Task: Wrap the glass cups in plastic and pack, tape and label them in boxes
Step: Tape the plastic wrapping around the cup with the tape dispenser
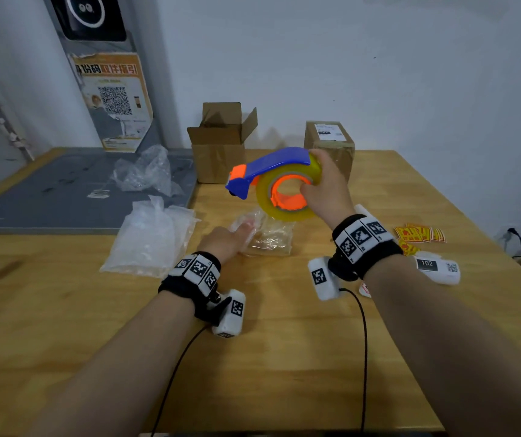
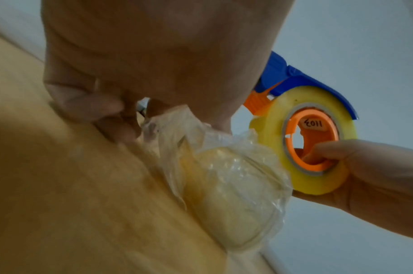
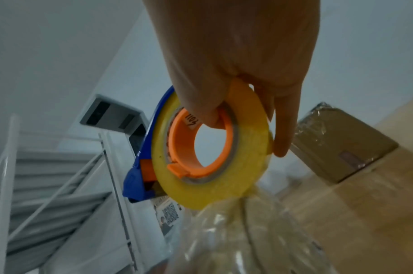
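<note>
A glass cup wrapped in clear plastic (image 1: 272, 239) lies on its side on the wooden table (image 1: 284, 342). My left hand (image 1: 237, 234) holds its near left end; the left wrist view shows the fingers (image 2: 102, 111) curled at the bunched plastic (image 2: 168, 120) of the wrapped cup (image 2: 236, 194). Just above the cup my right hand (image 1: 312, 175) grips a blue and orange tape dispenser (image 1: 272, 165) with a yellowish roll, fingers hooked through its orange core (image 3: 215, 120). The dispenser (image 3: 215, 185) hangs over the wrapped cup (image 3: 236, 241), nose pointing left.
An open cardboard box (image 1: 218, 143) and a taped, labelled box (image 1: 330, 143) stand by the back wall. A pile of plastic bags (image 1: 152, 238) lies left, crumpled plastic (image 1: 145, 171) on a grey mat (image 1: 48, 197). Red-yellow stickers (image 1: 416, 234) lie right.
</note>
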Action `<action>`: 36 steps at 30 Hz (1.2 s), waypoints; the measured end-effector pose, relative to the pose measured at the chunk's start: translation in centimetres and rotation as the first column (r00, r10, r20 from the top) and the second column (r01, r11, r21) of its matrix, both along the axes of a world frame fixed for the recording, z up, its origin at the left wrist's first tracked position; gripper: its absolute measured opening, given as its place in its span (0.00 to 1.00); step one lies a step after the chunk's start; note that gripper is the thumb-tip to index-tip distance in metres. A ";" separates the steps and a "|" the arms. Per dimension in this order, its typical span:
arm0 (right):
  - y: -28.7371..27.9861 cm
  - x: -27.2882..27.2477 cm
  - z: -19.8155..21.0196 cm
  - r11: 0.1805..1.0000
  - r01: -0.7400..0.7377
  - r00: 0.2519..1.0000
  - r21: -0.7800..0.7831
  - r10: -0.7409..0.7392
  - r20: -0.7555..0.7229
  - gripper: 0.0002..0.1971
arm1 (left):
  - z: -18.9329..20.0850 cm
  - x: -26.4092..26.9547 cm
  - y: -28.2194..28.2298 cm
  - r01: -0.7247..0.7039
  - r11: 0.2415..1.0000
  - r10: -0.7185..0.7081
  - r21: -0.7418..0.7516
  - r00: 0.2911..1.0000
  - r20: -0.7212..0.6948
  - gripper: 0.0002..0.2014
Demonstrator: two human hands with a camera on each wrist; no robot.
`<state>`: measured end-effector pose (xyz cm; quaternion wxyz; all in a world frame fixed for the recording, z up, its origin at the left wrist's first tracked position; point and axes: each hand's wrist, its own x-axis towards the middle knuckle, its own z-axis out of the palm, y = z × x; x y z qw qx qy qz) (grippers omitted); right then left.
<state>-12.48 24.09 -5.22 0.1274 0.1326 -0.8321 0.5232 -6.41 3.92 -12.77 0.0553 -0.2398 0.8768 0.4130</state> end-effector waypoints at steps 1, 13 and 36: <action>0.0 0.0 0.0 1.000 -0.001 1.000 0.021 0.001 -0.001 0.36 | 0.2 0.1 -0.2 -0.014 1.000 0.013 -0.013 1.000 -0.016 0.48; 0.0 -0.6 -0.7 0.994 -0.072 0.994 0.082 0.078 -0.074 0.40 | 4.4 -0.1 -3.1 0.002 0.703 0.334 0.711 0.882 -0.333 0.14; -1.0 -0.5 0.1 0.956 -0.039 0.985 0.292 0.086 -0.148 0.41 | 5.5 0.3 -3.6 -0.115 0.810 0.222 0.576 0.968 -0.119 0.06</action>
